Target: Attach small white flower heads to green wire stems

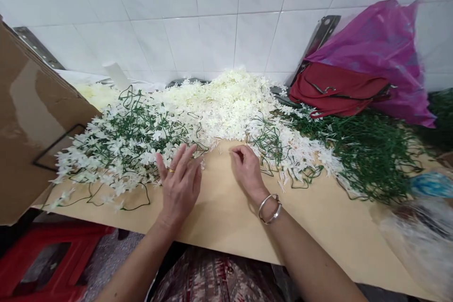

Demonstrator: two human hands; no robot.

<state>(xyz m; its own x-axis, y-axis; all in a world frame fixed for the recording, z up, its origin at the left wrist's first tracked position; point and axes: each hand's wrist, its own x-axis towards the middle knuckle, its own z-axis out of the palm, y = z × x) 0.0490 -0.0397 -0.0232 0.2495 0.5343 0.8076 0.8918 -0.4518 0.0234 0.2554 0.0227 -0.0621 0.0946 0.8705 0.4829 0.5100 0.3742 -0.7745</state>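
My left hand (181,177), a ring on one finger, is spread with its fingers apart at the right edge of a heap of white artificial flowers on green stems (120,137). My right hand (247,169), with bangles at the wrist, has thumb and forefinger pinched together over the bare tabletop. Whatever may be in that pinch is too small to make out. Beyond both hands lies a mound of loose cream-white flower heads (226,104). To the right of my right hand are white stamen-like pieces (300,155) mixed with a tangle of thin green stems (267,141).
A cardboard box (31,118) stands at the left. At the right, a red bag (339,87) and a purple plastic bag (382,52) lie behind a pile of green stems (368,155). A clear plastic bag (421,236) sits near the right edge. A red stool (60,264) is below the table.
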